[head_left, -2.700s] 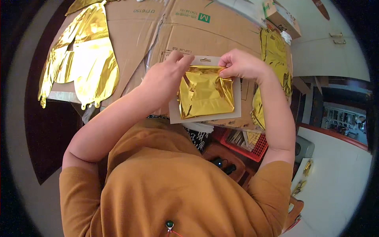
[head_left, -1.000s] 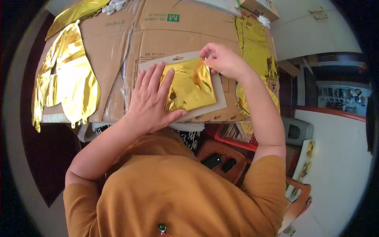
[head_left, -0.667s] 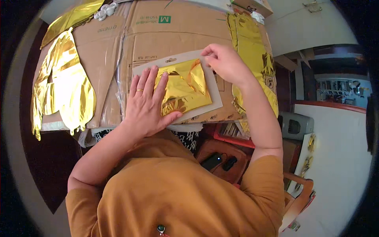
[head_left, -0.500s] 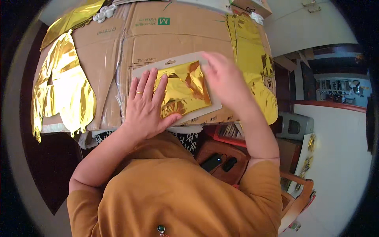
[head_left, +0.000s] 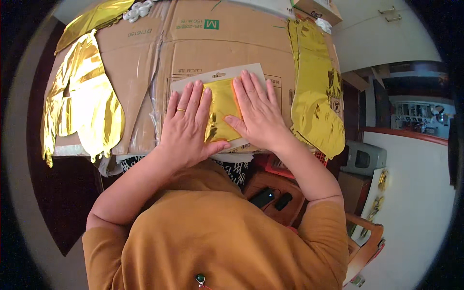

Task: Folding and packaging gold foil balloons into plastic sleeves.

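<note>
A folded gold foil sheet [head_left: 220, 108] lies on a pale card [head_left: 246, 70] with a hanging slot at its top edge. My left hand [head_left: 187, 121] presses flat on the left side of the foil and card, a ring on one finger. On the foil's right side rests my right hand [head_left: 257, 110], palm down, fingers stretched out. Both hands are open and grip nothing. Card and foil sit on a flattened cardboard sheet [head_left: 227, 50] near the table's front edge. The foil under my palms is hidden.
Flat gold foil balloons [head_left: 104, 113] lie at the left, partly over the front edge. More gold foil balloons [head_left: 316, 92] are stacked at the right. White ribbon rolls [head_left: 137, 10] sit far left. A wooden chair [head_left: 278, 186] bearing black devices stands below the table.
My right hand has come down from above the card's right edge and now lies flat on the foil. My left hand stays on the foil. The whole view has shifted slightly.
</note>
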Demonstrator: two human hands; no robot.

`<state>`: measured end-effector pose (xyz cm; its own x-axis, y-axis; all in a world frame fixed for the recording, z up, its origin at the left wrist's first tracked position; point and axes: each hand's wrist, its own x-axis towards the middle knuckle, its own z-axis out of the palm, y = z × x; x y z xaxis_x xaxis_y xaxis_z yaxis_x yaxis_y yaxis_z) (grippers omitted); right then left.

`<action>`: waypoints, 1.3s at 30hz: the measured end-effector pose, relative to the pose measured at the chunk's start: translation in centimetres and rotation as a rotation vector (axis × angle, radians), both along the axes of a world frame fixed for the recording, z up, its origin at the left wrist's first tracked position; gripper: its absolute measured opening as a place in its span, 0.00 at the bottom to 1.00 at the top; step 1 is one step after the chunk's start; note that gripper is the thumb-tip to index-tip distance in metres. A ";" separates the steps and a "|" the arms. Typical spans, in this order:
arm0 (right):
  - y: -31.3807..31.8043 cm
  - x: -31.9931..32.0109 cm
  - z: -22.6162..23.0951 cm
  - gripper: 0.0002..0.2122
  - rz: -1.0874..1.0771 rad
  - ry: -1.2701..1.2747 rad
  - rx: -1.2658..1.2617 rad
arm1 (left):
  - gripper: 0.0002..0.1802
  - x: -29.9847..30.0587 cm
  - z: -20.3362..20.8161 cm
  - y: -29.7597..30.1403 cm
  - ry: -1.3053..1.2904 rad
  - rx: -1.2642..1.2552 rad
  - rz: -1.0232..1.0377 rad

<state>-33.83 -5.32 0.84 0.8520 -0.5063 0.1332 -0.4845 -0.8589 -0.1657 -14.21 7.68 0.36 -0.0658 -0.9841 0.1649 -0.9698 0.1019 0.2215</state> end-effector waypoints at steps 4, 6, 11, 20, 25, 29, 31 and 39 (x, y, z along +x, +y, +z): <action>-0.4 -0.3 0.1 0.40 0.024 -0.014 0.001 | 0.64 0.0 0.0 0.1 -0.007 0.000 0.001; -1.9 -1.1 0.3 0.40 0.012 -0.140 0.232 | 0.64 -0.2 0.1 0.1 -0.007 -0.003 0.000; -3.9 -3.3 4.5 0.35 -0.108 -0.458 0.555 | 0.64 -0.1 0.1 0.1 -0.009 0.013 0.010; 0.8 2.9 1.3 0.35 0.013 -0.087 0.111 | 0.64 0.0 -0.3 0.1 0.017 -0.012 -0.005; 1.2 3.4 -0.9 0.41 0.035 -0.115 0.038 | 0.65 1.1 0.1 0.3 0.112 -0.022 -0.058; 1.4 3.4 -0.8 0.45 0.034 -0.115 0.036 | 0.53 5.4 2.8 -0.1 0.356 0.091 -0.210; 1.4 3.5 -0.7 0.47 0.028 -0.096 0.035 | 0.46 7.1 2.7 0.0 0.522 0.113 -0.221; 1.4 3.7 -0.1 0.45 0.013 -0.033 0.061 | 0.50 2.1 2.2 -2.0 0.241 -0.110 -0.258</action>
<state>-30.15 -3.96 0.71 0.8542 -0.5032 0.1308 -0.4667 -0.8530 -0.2338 -12.07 5.73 2.60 -0.2557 -0.9157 0.3100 -0.8305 0.3722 0.4143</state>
